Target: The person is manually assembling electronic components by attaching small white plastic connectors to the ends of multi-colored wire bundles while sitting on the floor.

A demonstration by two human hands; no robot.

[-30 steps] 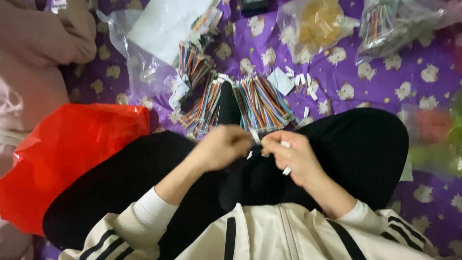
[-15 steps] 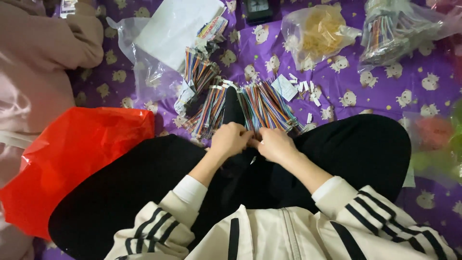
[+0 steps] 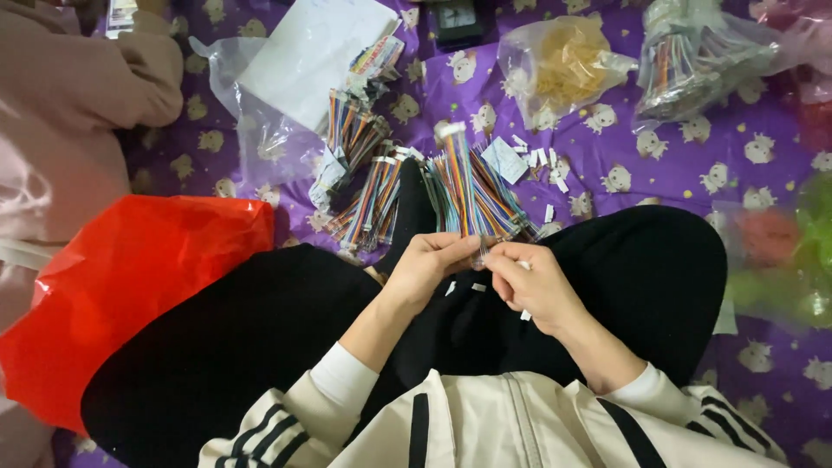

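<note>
- Left hand [image 3: 426, 260], at frame centre, has its fingers pinching the near end of a multicoloured wire bundle [image 3: 468, 186].
- Right hand [image 3: 530, 282], just beside it, has its fingers pressed on a small white connector [image 3: 523, 265].
- More wire bundles [image 3: 374, 204] lie on the purple cloth [image 3: 598, 147] above; a red bag [image 3: 121, 286] lies at left.

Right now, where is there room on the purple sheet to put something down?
Bare purple sheet shows right of the small white tags, below the clear bag of wire bundles. It is crowded around the rainbow wire bundles ahead of both hands.
</note>
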